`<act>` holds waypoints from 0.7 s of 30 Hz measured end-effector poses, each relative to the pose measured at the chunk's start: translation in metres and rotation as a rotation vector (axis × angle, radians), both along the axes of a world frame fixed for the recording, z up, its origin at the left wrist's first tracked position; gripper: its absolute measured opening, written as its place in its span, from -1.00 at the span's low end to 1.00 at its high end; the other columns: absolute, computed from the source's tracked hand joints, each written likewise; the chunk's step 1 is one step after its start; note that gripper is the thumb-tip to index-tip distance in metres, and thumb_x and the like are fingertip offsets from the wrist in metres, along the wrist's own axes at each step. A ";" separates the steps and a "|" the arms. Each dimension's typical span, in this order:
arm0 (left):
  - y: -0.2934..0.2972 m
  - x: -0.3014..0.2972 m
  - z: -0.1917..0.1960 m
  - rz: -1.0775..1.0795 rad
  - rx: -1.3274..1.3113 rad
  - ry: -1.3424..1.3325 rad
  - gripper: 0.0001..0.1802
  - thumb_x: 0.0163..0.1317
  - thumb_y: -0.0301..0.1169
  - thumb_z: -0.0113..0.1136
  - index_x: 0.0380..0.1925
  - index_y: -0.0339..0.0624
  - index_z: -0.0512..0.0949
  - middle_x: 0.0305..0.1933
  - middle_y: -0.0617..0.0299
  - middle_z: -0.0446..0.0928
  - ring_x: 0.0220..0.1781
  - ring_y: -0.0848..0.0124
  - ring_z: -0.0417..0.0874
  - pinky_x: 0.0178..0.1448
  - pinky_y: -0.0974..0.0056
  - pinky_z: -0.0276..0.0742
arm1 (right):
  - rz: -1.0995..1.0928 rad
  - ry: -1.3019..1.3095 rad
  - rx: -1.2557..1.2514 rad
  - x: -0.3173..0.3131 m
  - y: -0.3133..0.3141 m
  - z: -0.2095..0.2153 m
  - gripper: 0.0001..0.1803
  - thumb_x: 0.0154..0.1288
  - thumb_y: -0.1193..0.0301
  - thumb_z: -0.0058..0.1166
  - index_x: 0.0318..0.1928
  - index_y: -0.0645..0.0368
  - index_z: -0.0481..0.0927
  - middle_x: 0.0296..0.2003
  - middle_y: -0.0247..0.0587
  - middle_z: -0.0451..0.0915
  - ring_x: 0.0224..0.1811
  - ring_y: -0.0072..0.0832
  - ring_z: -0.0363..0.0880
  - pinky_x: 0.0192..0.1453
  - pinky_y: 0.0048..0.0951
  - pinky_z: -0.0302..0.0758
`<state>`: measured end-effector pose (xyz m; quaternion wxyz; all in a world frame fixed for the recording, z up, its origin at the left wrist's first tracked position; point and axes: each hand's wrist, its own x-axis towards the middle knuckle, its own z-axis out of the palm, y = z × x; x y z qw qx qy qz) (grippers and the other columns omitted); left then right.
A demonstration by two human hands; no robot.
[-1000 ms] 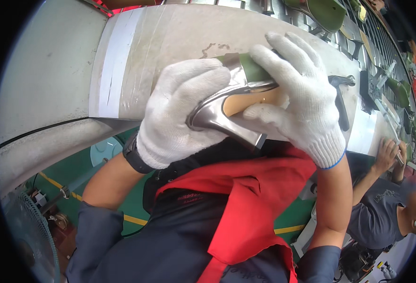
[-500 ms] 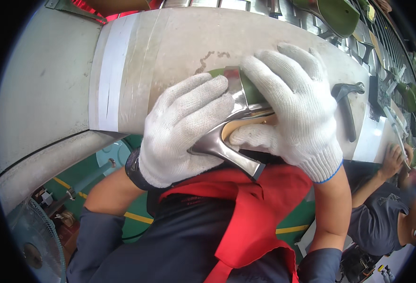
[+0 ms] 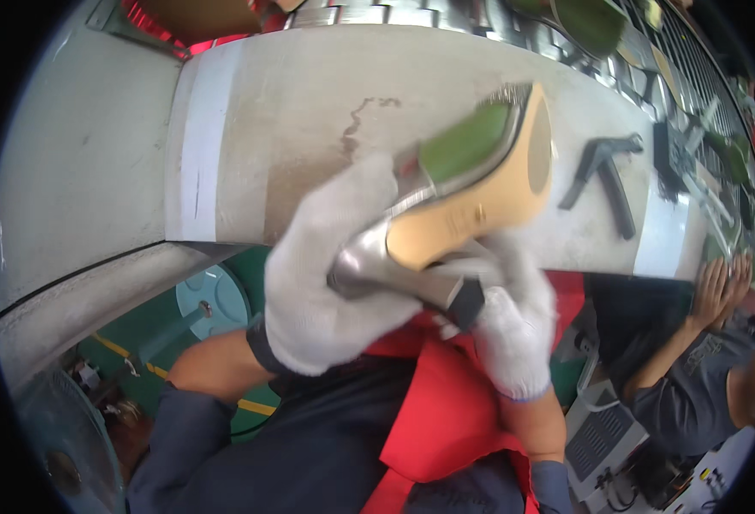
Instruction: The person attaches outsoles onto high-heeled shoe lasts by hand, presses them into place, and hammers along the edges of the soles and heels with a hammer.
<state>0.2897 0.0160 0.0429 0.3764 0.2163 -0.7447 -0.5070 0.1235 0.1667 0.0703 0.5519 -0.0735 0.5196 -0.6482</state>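
A silver high-heeled shoe (image 3: 369, 261) with a tan sole (image 3: 446, 227) is held above the near part of the worktable, sole turned toward me and toe pointing up and right. Green shows inside it, likely a shoe last (image 3: 467, 141). My left hand (image 3: 326, 265), in a white knit glove, is closed around the back of the shoe. Close to the heel (image 3: 433, 289) is my right hand (image 3: 514, 321), gloved too. Motion blurs its fingers, some of them behind the shoe, so its grip is unclear.
On the worktable (image 3: 300, 103) lie dark pincers (image 3: 604, 176) to the right. Metal slats (image 3: 411, 15) and another green last (image 3: 583, 26) are along the far edge. A co-worker's hands (image 3: 720, 287) are at far right; a fan (image 3: 65, 445) stands lower left.
The shoe has turned so its sole faces me and its toe points up-right. My right hand has left the front of the shoe and dropped down beside the heel, uncovering the pincers.
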 end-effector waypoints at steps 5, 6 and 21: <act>0.021 0.022 0.008 -0.385 -0.092 -0.130 -0.21 0.40 0.00 0.40 0.40 -0.41 0.51 0.44 -0.26 0.53 0.46 -0.11 0.60 0.52 -0.04 0.50 | 0.163 -0.179 -0.199 -0.001 0.040 -0.042 0.23 0.09 0.36 0.65 0.68 0.26 0.15 0.50 -0.10 0.46 0.54 -0.24 0.47 0.61 -0.12 0.46; 0.016 0.028 -0.002 -0.430 -0.075 -0.215 -0.10 0.56 0.25 0.16 0.45 -0.43 0.46 0.49 -0.23 0.49 0.52 -0.05 0.55 0.56 -0.04 0.44 | 0.140 -0.261 -0.172 0.000 0.044 -0.040 0.23 0.05 0.34 0.68 0.67 0.26 0.19 0.47 -0.10 0.50 0.48 -0.27 0.53 0.56 -0.15 0.52; 0.068 0.001 -0.008 -0.464 0.446 -0.323 -0.48 0.67 -0.17 0.11 0.37 -0.38 0.44 0.12 -0.12 0.68 0.11 0.09 0.78 0.22 0.09 0.66 | 0.391 -0.077 -0.022 0.013 0.085 -0.046 -0.26 0.27 0.47 0.48 0.43 0.28 0.48 0.19 -0.12 0.72 0.21 -0.39 0.70 0.33 -0.23 0.65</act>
